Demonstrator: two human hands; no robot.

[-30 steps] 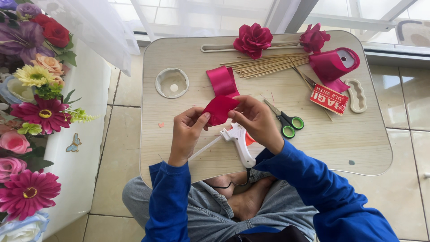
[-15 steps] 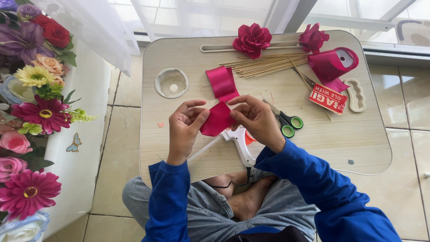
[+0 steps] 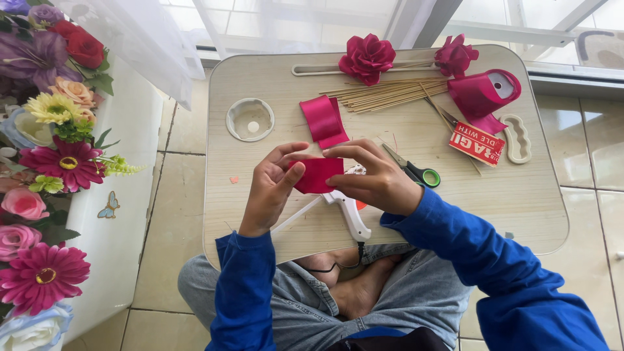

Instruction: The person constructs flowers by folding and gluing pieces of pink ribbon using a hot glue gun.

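Note:
My left hand [image 3: 272,185] and my right hand [image 3: 372,177] both pinch a folded piece of magenta ribbon [image 3: 316,174] above the small wooden lap table [image 3: 273,78]. A strip of the same ribbon [image 3: 322,119] lies flat just beyond the hands. A white glue gun [image 3: 349,210] rests on the table under my right wrist, its cord hanging off the near edge. Green-handled scissors [image 3: 416,171] lie just right of my right hand.
Two finished ribbon roses [image 3: 366,58] [image 3: 454,54], a bundle of wooden skewers [image 3: 390,95], a ribbon roll [image 3: 484,93], a red label [image 3: 476,143] and a white round cup holder [image 3: 250,119] sit on the table. Artificial flowers [image 3: 55,162] crowd the left side.
The hands have drawn closer together and folded the ribbon piece smaller, bringing it lower and flatter between the fingertips. Everything else on the table stays put.

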